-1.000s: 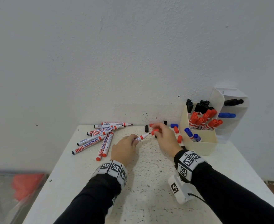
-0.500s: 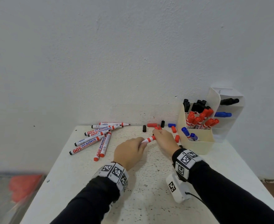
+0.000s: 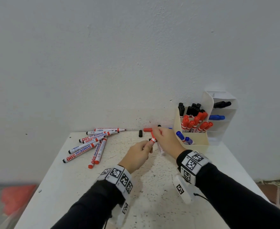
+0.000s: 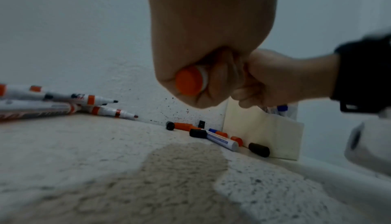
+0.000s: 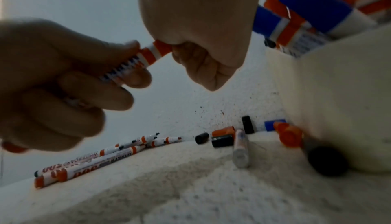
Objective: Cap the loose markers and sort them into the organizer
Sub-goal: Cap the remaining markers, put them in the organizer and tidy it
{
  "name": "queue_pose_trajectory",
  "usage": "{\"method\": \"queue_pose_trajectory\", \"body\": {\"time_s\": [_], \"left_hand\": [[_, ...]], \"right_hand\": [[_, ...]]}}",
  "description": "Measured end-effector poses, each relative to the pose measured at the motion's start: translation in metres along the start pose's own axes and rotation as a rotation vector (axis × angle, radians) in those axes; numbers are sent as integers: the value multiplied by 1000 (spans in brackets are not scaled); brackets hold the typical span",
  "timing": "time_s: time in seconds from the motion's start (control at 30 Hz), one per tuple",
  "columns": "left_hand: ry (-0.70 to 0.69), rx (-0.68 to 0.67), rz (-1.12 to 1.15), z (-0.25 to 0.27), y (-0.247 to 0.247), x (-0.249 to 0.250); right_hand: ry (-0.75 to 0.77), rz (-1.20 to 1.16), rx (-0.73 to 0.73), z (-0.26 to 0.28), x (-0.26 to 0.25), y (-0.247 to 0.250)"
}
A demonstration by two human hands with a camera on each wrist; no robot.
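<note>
My left hand (image 3: 144, 147) grips the barrel of a red marker (image 3: 153, 140) above the table's middle. My right hand (image 3: 160, 135) pinches the red cap (image 5: 162, 47) that sits on the marker's far end. In the left wrist view the marker's red tail (image 4: 188, 83) pokes out of my left fist. Both hands almost touch. The cream organizer (image 3: 196, 143) stands at the back right with black, red and blue capped markers upright in it. Several uncapped markers (image 3: 93, 143) lie fanned out at the back left.
Loose caps lie along the wall: a black one (image 3: 140, 133), a red one (image 3: 148, 129) and others by the organizer's foot (image 4: 259, 149). One black-capped marker (image 4: 213, 137) lies under my right hand. A white shelf unit (image 3: 223, 128) behind the organizer holds a black and a blue marker.
My two hands have come together along the red marker, and less of its barrel shows between them. The marker now points more away from me than sideways.
</note>
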State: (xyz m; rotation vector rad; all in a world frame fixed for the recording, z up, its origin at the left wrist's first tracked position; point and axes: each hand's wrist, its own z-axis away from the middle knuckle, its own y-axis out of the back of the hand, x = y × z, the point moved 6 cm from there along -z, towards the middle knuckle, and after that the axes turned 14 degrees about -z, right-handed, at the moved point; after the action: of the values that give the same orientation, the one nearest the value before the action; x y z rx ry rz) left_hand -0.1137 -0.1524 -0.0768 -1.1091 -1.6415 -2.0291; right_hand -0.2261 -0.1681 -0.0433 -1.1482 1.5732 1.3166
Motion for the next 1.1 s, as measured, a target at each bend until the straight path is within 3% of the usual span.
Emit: {"method": "queue_pose_trajectory", "body": {"time_s": [0.17, 0.27, 0.33, 0.43, 0.57, 0.67, 0.83, 0.97, 1.1], "left_hand": [[-84, 148, 148, -9, -4, 18], [-9, 183, 173, -19, -14, 21], [13, 145, 37, -29, -25, 16], [3, -32, -432, -40, -45, 9], [16, -186, -713, -38, -57, 11], [20, -128, -782, -43, -58, 12], [120, 37, -695, -43, -50, 18], [231, -22, -594, -47, -45, 8], [279, 9, -516, -44, -38, 4]], "right_hand": [[137, -9, 152, 7, -35, 23], [328, 105, 165, 13, -70, 39], [470, 211, 272, 18, -90, 60], [602, 294, 491, 23, -104, 99], [520, 340, 547, 16, -85, 132], [429, 364, 487, 8, -60, 137], [289, 462, 416, -7, -27, 133], [222, 589, 327, -17, -14, 127], [175, 598, 299, -22, -7, 125]]}}
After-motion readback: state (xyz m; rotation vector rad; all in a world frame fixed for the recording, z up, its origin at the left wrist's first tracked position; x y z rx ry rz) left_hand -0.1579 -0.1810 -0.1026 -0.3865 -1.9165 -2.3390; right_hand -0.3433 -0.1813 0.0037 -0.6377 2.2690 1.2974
